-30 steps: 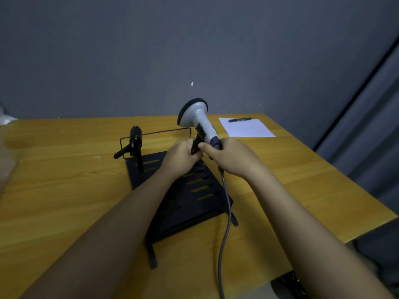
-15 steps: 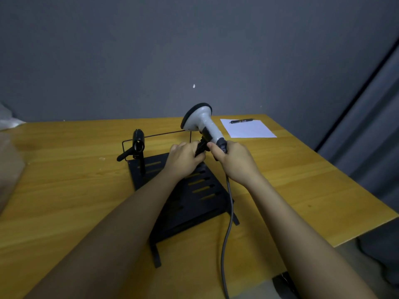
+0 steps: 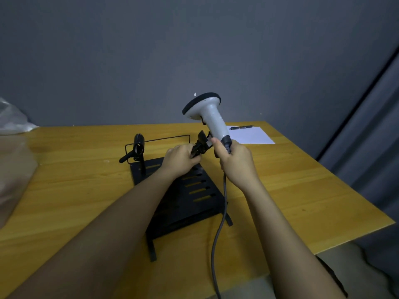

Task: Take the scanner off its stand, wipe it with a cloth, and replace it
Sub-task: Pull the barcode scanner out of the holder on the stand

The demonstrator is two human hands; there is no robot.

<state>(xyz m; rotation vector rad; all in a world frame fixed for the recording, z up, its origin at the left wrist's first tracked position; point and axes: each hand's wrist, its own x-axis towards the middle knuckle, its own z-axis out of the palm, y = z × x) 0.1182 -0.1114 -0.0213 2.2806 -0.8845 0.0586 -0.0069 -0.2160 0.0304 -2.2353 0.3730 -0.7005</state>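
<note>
The white scanner point(image 3: 208, 114) with a black-rimmed head is upright above the table, and my right hand point(image 3: 234, 160) grips the lower end of its handle. Its grey cable point(image 3: 219, 229) hangs down toward the table's near edge. My left hand point(image 3: 180, 159) is closed on the black holder clip point(image 3: 201, 142) of the stand, just left of the scanner's handle. The clip and the scanner are apart by a small gap. The stand's slotted black base point(image 3: 194, 199) sits on the wooden table point(image 3: 75, 190). No cloth is recognisable in view.
A second black clip on a post point(image 3: 138, 147) stands at the base's left rear, with a thin wire frame point(image 3: 159, 140) behind. White paper point(image 3: 251, 135) with a black pen point(image 3: 240, 127) lies at the far right. Clear plastic wrap point(image 3: 13, 130) is at the left edge.
My right hand has lifted the scanner up and to the right, out of the holder clip. My left hand stays on the clip.
</note>
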